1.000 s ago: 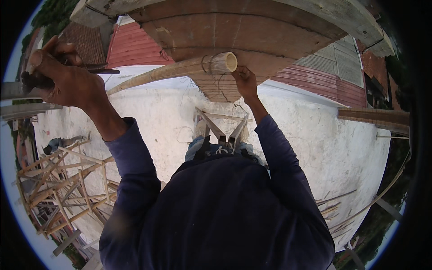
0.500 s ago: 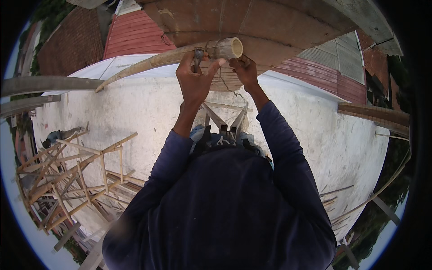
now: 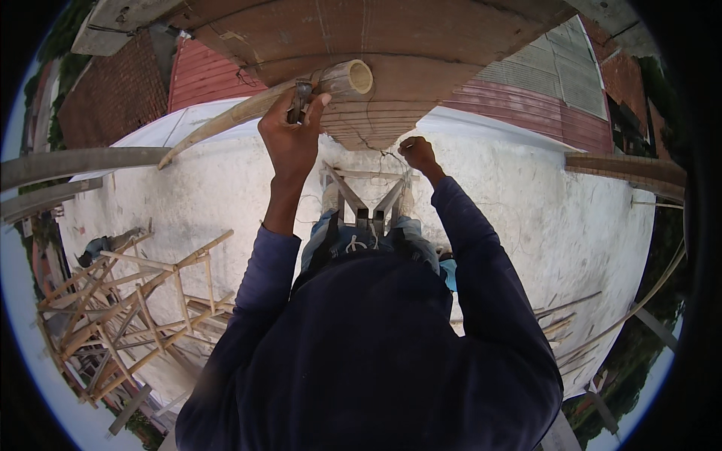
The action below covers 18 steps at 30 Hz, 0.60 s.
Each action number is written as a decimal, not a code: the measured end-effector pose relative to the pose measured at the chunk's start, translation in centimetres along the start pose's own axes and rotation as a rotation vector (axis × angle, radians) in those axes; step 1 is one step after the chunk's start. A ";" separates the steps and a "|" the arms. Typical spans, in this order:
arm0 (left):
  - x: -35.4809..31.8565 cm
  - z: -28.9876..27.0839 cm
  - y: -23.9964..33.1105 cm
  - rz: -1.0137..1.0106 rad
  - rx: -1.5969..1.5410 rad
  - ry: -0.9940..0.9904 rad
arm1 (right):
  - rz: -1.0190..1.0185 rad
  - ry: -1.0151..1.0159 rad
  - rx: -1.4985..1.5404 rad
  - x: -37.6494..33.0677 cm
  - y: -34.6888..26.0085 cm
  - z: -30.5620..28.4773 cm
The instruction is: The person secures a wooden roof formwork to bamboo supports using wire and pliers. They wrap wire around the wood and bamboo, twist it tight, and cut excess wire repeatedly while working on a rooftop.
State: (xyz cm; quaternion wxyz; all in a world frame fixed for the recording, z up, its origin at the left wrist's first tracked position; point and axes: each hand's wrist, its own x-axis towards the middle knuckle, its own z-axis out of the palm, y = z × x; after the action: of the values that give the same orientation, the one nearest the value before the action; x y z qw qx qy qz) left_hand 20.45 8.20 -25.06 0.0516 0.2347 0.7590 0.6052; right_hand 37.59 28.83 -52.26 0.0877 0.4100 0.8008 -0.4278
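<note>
A thick bamboo pole (image 3: 233, 122) ends in an open, round-cut end just ahead of me, under a brown panel. My left hand (image 3: 289, 146) is closed round a dark metal hand tool (image 3: 301, 96) beside the pole's cut end, with the thumb raised. The tool's exact kind is hard to make out. Thin wire (image 3: 365, 140) hangs below the pole and runs toward my right hand (image 3: 421, 154). That hand is held apart from the pole, lower and to the right, its fingers pinched on what looks like the wire's end.
The brown panel (image 3: 391, 45) spans overhead. Below my arms stands a metal frame (image 3: 362, 214), above a pale stained floor (image 3: 511, 210). Bamboo scaffolding (image 3: 143, 301) rises at the left, with a bent-over person (image 3: 105, 244) beyond. Beams (image 3: 83, 150) jut in from the left and right.
My right hand has pulled away from the pole's end, down and to the right. My left hand stays beside the pole with the tool. The whole view has shifted slightly.
</note>
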 end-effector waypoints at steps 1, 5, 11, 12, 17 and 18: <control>-0.2 0.0 0.3 -0.015 -0.072 -0.020 | -0.010 -0.009 0.005 -0.2 1.8 0.7; -0.1 0.0 1.2 -0.010 0.019 0.006 | 0.155 0.036 -0.016 -0.8 4.6 3.7; -0.1 -0.4 1.7 0.050 0.198 -0.012 | -0.260 0.047 -0.081 -0.3 2.8 7.7; -0.1 -0.5 1.6 0.062 0.193 -0.028 | -0.295 0.048 -0.141 0.0 2.6 8.1; 0.0 -0.5 1.0 0.098 0.160 -0.009 | -0.395 0.079 -0.146 0.3 2.5 7.7; 0.0 -0.5 0.8 0.108 0.155 0.001 | -0.429 0.087 -0.117 -0.1 2.5 7.2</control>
State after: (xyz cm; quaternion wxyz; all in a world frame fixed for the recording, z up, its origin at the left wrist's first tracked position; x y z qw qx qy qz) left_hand 20.54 7.87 -24.18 -0.0001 0.2783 0.7897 0.5467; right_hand 37.96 24.09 -58.24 -0.0164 0.2428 0.8960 -0.3713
